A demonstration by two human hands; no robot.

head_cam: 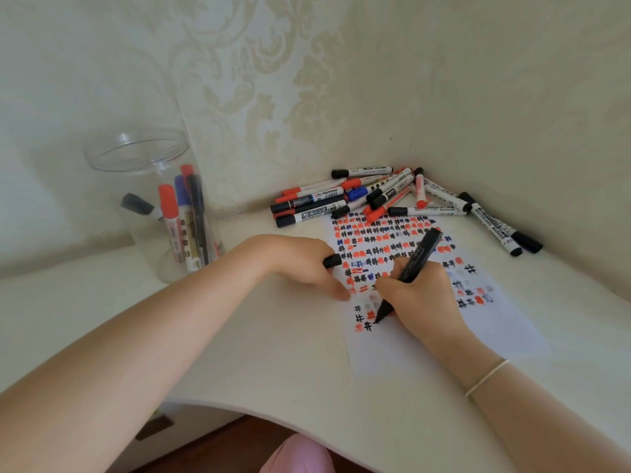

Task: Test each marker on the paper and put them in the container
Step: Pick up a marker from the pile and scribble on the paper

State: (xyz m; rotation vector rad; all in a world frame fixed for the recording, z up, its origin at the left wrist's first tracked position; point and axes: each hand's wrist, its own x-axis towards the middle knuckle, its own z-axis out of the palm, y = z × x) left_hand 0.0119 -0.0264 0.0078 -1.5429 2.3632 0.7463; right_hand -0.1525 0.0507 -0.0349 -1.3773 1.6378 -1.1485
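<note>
Head view, right hand (418,295) fingers gripping black marker (415,264) on paper (495,322), left hand (307,264) fingers holding cap (332,260)

Open tabletop (280,343) between the clear container (153,206) and the paper (444,322), marker pile (392,196) crowding the far corner against both walls, container mouth unobstructed from above

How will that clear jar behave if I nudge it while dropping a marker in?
The clear plastic jar looks tall, thin-walled and probably light, so it may slide or tip. The few markers leaning inside add little ballast and could shift.
</note>
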